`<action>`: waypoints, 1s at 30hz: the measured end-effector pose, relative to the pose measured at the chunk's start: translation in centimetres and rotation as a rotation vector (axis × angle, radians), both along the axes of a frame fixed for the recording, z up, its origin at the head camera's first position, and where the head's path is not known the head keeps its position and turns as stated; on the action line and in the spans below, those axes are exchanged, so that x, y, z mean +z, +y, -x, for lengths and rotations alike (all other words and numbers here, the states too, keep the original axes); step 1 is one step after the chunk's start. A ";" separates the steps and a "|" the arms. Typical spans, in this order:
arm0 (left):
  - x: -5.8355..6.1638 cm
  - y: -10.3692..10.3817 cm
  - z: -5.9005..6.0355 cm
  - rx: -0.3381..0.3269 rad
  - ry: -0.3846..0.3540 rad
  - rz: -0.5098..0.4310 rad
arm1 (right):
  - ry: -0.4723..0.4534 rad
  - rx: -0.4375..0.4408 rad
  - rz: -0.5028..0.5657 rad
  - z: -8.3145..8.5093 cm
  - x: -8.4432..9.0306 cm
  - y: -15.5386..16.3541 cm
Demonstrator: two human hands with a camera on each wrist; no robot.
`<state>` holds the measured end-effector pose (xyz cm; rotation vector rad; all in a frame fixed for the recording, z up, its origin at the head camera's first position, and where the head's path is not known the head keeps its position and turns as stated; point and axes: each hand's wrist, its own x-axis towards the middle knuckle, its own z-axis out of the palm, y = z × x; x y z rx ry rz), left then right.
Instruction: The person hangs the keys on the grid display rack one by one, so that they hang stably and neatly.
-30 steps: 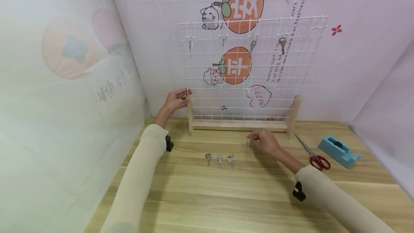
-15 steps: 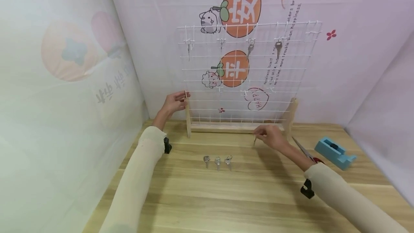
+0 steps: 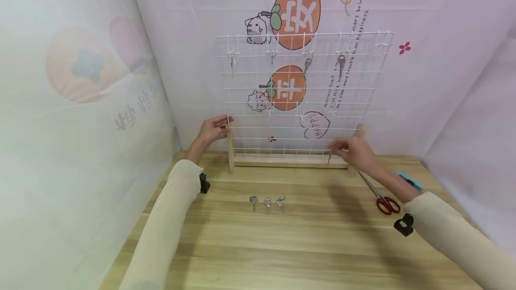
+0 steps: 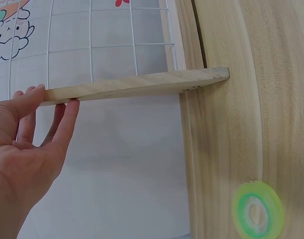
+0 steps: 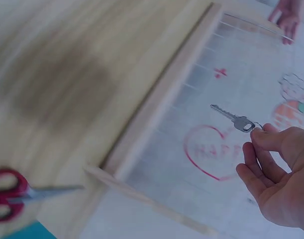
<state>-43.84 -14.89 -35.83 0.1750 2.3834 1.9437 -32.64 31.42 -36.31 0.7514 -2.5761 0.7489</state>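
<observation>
A white wire grid rack with a wooden frame stands at the back of the table. My left hand pinches the top of its left wooden side post, thumb on one side and fingers on the other. My right hand holds a silver key by its ring between thumb and fingers, in front of the rack's lower right part. Several keys hang from upper hooks, among them one on the right. Three more keys lie in a row on the table, the middle one between its neighbours.
Lower white hooks sit on the grid. Red-handled scissors lie at the right, near a blue tape dispenser partly hidden by the right arm. A green tape roll lies beside the rack in the left wrist view.
My right hand has risen and moved right with the key, from above the table to the rack's lower right. The left hand stays on the post. The head view has shifted slightly.
</observation>
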 end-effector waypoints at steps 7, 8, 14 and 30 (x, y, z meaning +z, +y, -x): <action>0.2 0.0 -0.1 -0.002 0.018 0.006 | 0.076 -0.047 -0.013 -0.6 4.8 1.6; 0.2 0.0 -0.1 -0.002 0.017 0.009 | 0.090 -0.058 -0.018 -0.6 5.3 1.8; 0.1 -0.2 -0.1 -0.017 0.017 0.011 | 0.144 -0.126 -0.017 -0.9 8.8 2.6; -0.3 -0.2 0.0 -0.015 0.012 0.011 | 0.262 -0.317 0.144 -1.2 15.1 4.3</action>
